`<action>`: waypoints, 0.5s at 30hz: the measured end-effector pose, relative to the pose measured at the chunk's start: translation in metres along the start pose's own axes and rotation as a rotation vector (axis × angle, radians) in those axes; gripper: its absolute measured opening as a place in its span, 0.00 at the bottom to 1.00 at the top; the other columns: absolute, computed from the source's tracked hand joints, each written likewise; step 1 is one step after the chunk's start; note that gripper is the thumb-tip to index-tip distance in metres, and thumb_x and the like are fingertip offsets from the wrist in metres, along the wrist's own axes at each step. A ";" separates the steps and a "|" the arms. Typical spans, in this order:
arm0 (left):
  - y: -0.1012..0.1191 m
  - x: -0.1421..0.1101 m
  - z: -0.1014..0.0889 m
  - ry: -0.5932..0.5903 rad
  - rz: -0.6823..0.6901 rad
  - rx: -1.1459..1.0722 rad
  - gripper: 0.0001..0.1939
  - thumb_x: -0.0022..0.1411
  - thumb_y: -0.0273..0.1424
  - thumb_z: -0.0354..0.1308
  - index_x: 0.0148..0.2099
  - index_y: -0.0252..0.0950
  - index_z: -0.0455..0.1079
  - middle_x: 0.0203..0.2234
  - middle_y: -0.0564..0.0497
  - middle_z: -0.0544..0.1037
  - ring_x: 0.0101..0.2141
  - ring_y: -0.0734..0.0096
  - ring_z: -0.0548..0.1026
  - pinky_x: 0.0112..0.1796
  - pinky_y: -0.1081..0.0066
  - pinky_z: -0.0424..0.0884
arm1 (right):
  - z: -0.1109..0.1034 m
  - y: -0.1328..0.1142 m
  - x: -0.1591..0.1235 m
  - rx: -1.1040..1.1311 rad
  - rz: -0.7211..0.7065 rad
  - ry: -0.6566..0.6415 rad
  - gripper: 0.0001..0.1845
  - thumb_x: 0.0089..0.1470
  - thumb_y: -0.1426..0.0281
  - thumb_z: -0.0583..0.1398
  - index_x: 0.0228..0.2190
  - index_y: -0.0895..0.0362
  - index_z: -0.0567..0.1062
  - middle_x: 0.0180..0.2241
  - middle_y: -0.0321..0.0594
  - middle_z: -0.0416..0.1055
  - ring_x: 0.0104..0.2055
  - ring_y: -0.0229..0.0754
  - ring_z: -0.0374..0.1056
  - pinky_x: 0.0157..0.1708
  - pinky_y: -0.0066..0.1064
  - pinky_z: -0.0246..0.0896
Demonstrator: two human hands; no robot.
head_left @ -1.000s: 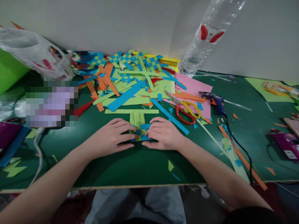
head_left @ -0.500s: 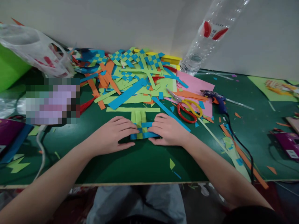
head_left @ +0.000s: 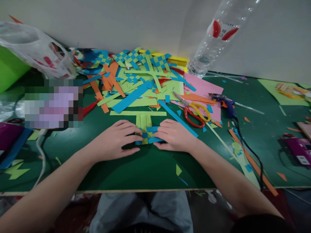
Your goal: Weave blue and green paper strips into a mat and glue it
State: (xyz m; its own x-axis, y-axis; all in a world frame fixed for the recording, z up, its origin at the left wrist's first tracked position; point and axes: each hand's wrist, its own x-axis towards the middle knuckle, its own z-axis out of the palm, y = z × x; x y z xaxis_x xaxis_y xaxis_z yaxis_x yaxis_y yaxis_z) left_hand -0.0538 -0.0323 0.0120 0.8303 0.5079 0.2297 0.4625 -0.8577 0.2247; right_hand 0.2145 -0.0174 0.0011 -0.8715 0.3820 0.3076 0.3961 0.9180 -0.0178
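In front of me on the table lies a small weave of green and blue paper strips (head_left: 145, 121). Green strips run upright away from me, and blue paper strips (head_left: 153, 129) pass crosswise through their near end. My left hand (head_left: 121, 139) has its curled fingertips on the left edge of the weave, its thumb lower and apart from them. From the other side, my right hand (head_left: 171, 136) closes its bent fingers over the right ends of the blue strips. The fingers hide part of both edges. Just beyond the weave lies a loose green paper strip (head_left: 121, 113).
Behind is a heap of paper strips and woven checkered pieces (head_left: 133, 56). Scissors (head_left: 194, 113) and a glue gun (head_left: 227, 105) lie to the right, its cord trailing toward the table edge. A plastic bottle (head_left: 209, 48) leans at the back. A plastic bag (head_left: 36, 48) stands left.
Almost nothing differs. Both hands stay at the weave, with the right fingers shifted very slightly left over the blue strips. The view has moved a little.
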 end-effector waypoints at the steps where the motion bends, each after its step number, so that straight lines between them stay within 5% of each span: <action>1: 0.000 0.000 0.000 0.001 0.002 -0.001 0.10 0.65 0.35 0.57 0.48 0.41 0.74 0.46 0.49 0.79 0.48 0.64 0.74 0.53 0.60 0.65 | 0.000 0.000 0.000 0.002 0.002 -0.004 0.16 0.64 0.63 0.53 0.36 0.59 0.77 0.29 0.40 0.74 0.36 0.43 0.65 0.39 0.36 0.55; 15: -0.001 0.001 0.000 0.013 0.053 0.021 0.08 0.66 0.32 0.57 0.47 0.40 0.74 0.46 0.49 0.79 0.48 0.63 0.74 0.52 0.59 0.64 | 0.002 0.002 0.000 0.020 -0.011 -0.005 0.20 0.66 0.59 0.53 0.35 0.60 0.77 0.29 0.40 0.74 0.35 0.42 0.65 0.37 0.34 0.52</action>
State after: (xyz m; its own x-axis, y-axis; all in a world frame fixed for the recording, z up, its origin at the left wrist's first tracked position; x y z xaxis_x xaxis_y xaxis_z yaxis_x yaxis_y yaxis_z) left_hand -0.0532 -0.0313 0.0119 0.8494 0.4630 0.2532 0.4250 -0.8846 0.1918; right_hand 0.2150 -0.0150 -0.0009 -0.8773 0.3725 0.3028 0.3808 0.9240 -0.0333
